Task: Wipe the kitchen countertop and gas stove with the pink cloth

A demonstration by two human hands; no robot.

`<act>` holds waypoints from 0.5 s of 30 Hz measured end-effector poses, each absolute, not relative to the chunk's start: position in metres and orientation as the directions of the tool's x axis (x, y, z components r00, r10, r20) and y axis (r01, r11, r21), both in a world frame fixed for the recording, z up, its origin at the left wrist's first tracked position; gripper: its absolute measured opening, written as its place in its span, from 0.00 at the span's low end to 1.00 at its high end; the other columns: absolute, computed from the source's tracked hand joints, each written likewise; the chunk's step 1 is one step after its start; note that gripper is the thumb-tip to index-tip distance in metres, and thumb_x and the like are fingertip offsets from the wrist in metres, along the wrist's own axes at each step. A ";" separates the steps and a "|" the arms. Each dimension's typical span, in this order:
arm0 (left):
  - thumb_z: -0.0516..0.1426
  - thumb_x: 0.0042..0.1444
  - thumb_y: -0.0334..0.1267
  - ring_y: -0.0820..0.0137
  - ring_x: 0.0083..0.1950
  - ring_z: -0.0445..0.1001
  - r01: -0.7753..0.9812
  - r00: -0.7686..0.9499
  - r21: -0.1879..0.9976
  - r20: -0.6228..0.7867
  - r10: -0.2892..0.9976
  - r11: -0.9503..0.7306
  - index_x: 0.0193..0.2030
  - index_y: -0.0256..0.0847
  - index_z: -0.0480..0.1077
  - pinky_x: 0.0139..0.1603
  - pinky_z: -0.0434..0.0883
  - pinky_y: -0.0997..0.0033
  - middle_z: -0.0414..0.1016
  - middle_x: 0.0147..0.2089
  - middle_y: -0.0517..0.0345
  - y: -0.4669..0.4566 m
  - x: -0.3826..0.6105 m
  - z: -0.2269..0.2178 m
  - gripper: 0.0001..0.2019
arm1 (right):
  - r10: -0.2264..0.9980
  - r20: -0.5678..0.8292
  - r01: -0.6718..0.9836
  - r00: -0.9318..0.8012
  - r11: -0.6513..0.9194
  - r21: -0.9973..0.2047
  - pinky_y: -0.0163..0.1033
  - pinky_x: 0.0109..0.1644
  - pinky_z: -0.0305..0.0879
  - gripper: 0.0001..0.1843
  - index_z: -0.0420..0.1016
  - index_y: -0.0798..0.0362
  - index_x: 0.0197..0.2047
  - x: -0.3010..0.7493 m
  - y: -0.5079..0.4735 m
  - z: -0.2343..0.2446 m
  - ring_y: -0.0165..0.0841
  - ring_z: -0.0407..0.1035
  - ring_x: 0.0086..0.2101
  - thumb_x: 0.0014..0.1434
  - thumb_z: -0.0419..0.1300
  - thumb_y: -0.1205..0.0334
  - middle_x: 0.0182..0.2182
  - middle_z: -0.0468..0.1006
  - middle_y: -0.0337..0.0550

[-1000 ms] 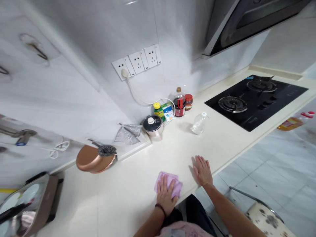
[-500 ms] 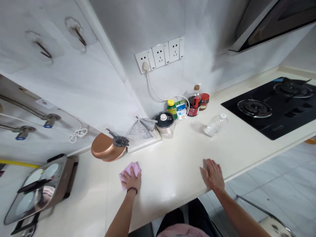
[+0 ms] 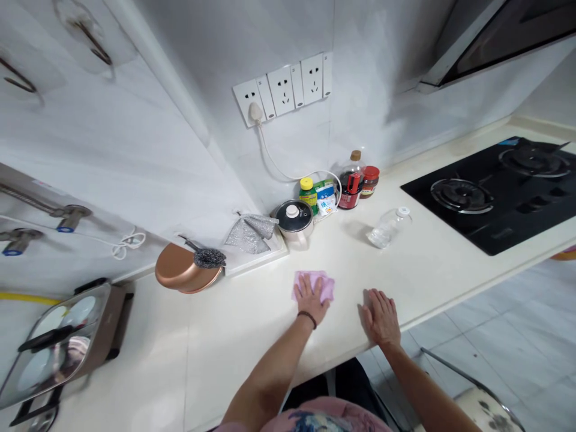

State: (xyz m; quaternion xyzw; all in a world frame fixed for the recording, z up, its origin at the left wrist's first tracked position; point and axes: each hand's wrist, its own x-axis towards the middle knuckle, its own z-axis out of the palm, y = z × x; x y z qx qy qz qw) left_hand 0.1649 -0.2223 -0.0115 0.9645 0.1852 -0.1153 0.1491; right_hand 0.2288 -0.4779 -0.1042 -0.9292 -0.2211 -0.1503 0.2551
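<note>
On the cream countertop (image 3: 252, 336), near its front edge, the left hand (image 3: 310, 298) lies palm down on a pink cloth (image 3: 324, 282). Its fingers are extended and slightly spread. They press the cloth flat and do not grip it. The cloth sits flat on the surface, in front of the small lidded pot (image 3: 294, 220) and well apart from it.

The right hand (image 3: 381, 315) rests just beside the left, palm down on the bare counter close to the edge. Its fingers are straight, lie close together and hold nothing.

Behind the hands, a clear glass bottle (image 3: 387, 227) lies on its side between the pot and the black gas hob (image 3: 495, 198). Against the wall stand a yellow-capped bottle (image 3: 308, 193), a dark sauce bottle (image 3: 351, 185) and a red-lidded jar (image 3: 369, 180). A grey dishcloth (image 3: 249, 233) lies left of the pot. Further left, a copper-coloured pan (image 3: 180, 275) carries what appears to be a steel-wool scrubber (image 3: 209, 258). A white plug occupies one socket of the wall outlet strip (image 3: 288, 89).
</note>
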 end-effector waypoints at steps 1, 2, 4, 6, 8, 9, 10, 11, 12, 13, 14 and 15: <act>0.51 0.62 0.65 0.41 0.82 0.23 0.332 0.927 0.273 -0.272 0.258 -0.903 0.81 0.55 0.43 0.78 0.34 0.27 0.29 0.84 0.54 -0.235 0.155 -0.015 0.44 | 0.335 0.390 0.487 0.858 -0.771 -0.410 0.63 0.74 0.49 0.35 0.55 0.52 0.75 0.229 -0.478 -0.104 0.49 0.58 0.68 0.71 0.46 0.46 0.67 0.70 0.55; 0.51 0.62 0.65 0.41 0.82 0.23 0.280 0.942 0.298 -0.266 0.202 -0.912 0.81 0.55 0.43 0.78 0.34 0.27 0.28 0.84 0.54 -0.245 0.143 -0.017 0.45 | 0.337 0.389 0.489 0.857 -0.769 -0.411 0.64 0.74 0.49 0.35 0.56 0.52 0.75 0.229 -0.479 -0.104 0.49 0.58 0.68 0.71 0.46 0.46 0.67 0.70 0.56; 0.52 0.62 0.65 0.40 0.82 0.24 0.211 0.957 0.332 -0.260 0.126 -0.919 0.81 0.55 0.42 0.78 0.36 0.27 0.26 0.84 0.55 -0.256 0.118 -0.019 0.45 | 0.345 0.386 0.495 0.855 -0.764 -0.414 0.64 0.74 0.49 0.35 0.56 0.52 0.75 0.230 -0.480 -0.104 0.50 0.59 0.68 0.71 0.46 0.46 0.67 0.70 0.56; 0.52 0.62 0.65 0.41 0.82 0.26 0.188 0.960 0.341 -0.261 0.100 -0.921 0.81 0.56 0.41 0.78 0.37 0.27 0.25 0.84 0.54 -0.257 0.095 -0.018 0.45 | 0.347 0.384 0.496 0.855 -0.762 -0.416 0.64 0.74 0.49 0.35 0.56 0.52 0.75 0.231 -0.480 -0.105 0.50 0.59 0.68 0.71 0.45 0.46 0.67 0.70 0.56; 0.53 0.62 0.65 0.42 0.82 0.27 0.201 0.958 0.325 -0.262 0.116 -0.924 0.81 0.56 0.42 0.78 0.38 0.28 0.26 0.84 0.53 -0.249 0.076 -0.018 0.45 | 0.341 0.385 0.491 0.858 -0.765 -0.416 0.65 0.74 0.49 0.35 0.56 0.52 0.74 0.232 -0.480 -0.105 0.50 0.60 0.67 0.71 0.45 0.45 0.66 0.71 0.56; 0.53 0.62 0.65 0.42 0.83 0.28 0.221 0.955 0.306 -0.262 0.141 -0.926 0.81 0.56 0.43 0.78 0.38 0.29 0.26 0.84 0.53 -0.242 0.069 -0.018 0.45 | 0.338 0.385 0.488 0.859 -0.768 -0.416 0.65 0.73 0.49 0.35 0.56 0.52 0.74 0.232 -0.480 -0.105 0.51 0.60 0.67 0.71 0.44 0.45 0.66 0.71 0.57; 0.54 0.62 0.65 0.42 0.83 0.28 0.250 0.949 0.282 -0.261 0.177 -0.926 0.81 0.56 0.44 0.79 0.38 0.29 0.26 0.84 0.53 -0.235 0.064 -0.018 0.45 | 0.335 0.384 0.485 0.860 -0.770 -0.415 0.65 0.73 0.49 0.35 0.57 0.53 0.74 0.232 -0.480 -0.105 0.51 0.60 0.67 0.71 0.44 0.45 0.66 0.71 0.57; 0.54 0.62 0.65 0.42 0.83 0.28 0.287 0.940 0.256 -0.260 0.220 -0.923 0.81 0.56 0.45 0.79 0.38 0.30 0.27 0.84 0.53 -0.226 0.062 -0.018 0.44 | 0.332 0.383 0.482 0.862 -0.772 -0.414 0.65 0.73 0.49 0.35 0.57 0.53 0.74 0.232 -0.480 -0.105 0.51 0.60 0.67 0.71 0.44 0.45 0.65 0.71 0.57; 0.54 0.62 0.65 0.42 0.83 0.28 0.327 0.929 0.230 -0.258 0.266 -0.917 0.81 0.55 0.46 0.78 0.38 0.30 0.27 0.84 0.52 -0.216 0.061 -0.018 0.44 | 0.329 0.384 0.480 0.863 -0.774 -0.414 0.65 0.73 0.50 0.35 0.57 0.53 0.74 0.233 -0.479 -0.105 0.51 0.60 0.67 0.71 0.44 0.44 0.65 0.72 0.57; 0.54 0.62 0.64 0.42 0.83 0.27 0.367 0.915 0.206 -0.257 0.312 -0.907 0.81 0.55 0.47 0.78 0.39 0.31 0.27 0.84 0.52 -0.205 0.063 -0.017 0.43 | 0.327 0.385 0.478 0.863 -0.774 -0.415 0.64 0.73 0.50 0.35 0.57 0.53 0.74 0.233 -0.479 -0.105 0.51 0.60 0.67 0.71 0.44 0.44 0.65 0.72 0.57; 0.54 0.63 0.64 0.43 0.83 0.27 0.404 0.899 0.184 -0.259 0.352 -0.896 0.80 0.54 0.47 0.78 0.39 0.31 0.28 0.84 0.51 -0.192 0.067 -0.015 0.43 | 0.326 0.387 0.479 0.862 -0.773 -0.415 0.64 0.73 0.50 0.35 0.57 0.53 0.74 0.233 -0.479 -0.105 0.51 0.60 0.67 0.71 0.44 0.44 0.65 0.72 0.57; 0.53 0.63 0.63 0.43 0.83 0.27 0.437 0.883 0.163 -0.265 0.388 -0.884 0.81 0.54 0.47 0.78 0.39 0.32 0.29 0.84 0.51 -0.178 0.073 -0.012 0.42 | 0.326 0.391 0.481 0.861 -0.771 -0.416 0.64 0.73 0.50 0.35 0.57 0.53 0.74 0.233 -0.479 -0.105 0.51 0.60 0.67 0.71 0.44 0.44 0.65 0.72 0.57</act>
